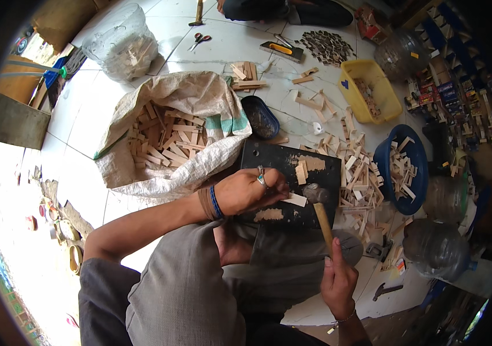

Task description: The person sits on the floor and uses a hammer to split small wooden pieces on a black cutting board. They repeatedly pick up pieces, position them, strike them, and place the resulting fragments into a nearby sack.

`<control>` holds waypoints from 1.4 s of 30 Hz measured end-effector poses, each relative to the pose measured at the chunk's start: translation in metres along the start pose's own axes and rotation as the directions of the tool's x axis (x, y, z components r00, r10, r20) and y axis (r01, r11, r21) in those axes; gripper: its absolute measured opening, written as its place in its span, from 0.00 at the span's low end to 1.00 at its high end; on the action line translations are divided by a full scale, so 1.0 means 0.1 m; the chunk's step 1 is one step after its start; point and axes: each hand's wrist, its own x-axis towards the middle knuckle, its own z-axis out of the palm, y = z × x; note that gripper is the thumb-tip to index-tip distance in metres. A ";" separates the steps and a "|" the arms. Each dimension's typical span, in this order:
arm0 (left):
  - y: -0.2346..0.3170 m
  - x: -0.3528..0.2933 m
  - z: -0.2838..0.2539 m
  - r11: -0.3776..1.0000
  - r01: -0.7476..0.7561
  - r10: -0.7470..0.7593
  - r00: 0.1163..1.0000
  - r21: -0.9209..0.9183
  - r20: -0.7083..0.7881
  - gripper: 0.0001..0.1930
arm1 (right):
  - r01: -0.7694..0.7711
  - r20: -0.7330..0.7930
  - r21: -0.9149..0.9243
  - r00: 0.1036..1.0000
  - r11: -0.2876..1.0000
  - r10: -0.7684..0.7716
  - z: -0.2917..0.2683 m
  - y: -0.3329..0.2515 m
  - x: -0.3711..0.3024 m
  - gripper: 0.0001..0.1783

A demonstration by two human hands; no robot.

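Note:
My left hand (256,189), with rings on its fingers and bands at the wrist, is closed over the black board (326,164). From its fingertips sticks out a small pale wooden piece (296,199), its far end close to a hammer head. My right hand (338,279) is wrapped round the wooden handle of that hammer (322,218). The hammer's dark head rests at or just above the board; which of the two I cannot tell. Beside it on the board lies another short wooden block (301,172). Worn, bare wood patches show on the board's surface.
At the left stands a woven sack (168,179) full of wooden pieces. Loose wooden pieces (361,179) heap right of the board, beside a blue basin (379,154) and a yellow tub (367,68). Scissors (200,40), a second hammer (387,292) and another person's legs (280,10) lie around.

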 end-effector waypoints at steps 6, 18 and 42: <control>-0.01 0.00 0.00 1.000 0.003 -0.003 1.000 0.006 -0.013 0.17 | 0.062 -0.003 -0.015 0.998 0.998 -0.062 0.00 0.02 -0.01 0.33; -0.02 -0.02 0.04 0.999 0.021 -0.021 1.000 -0.042 -0.016 0.20 | -0.554 0.075 0.575 0.768 0.601 0.636 0.47 0.07 0.75 0.17; -0.09 -0.01 0.13 0.979 0.161 -0.154 0.986 -0.126 0.063 0.16 | -0.569 0.251 0.759 0.703 0.315 0.666 0.83 0.06 1.07 0.16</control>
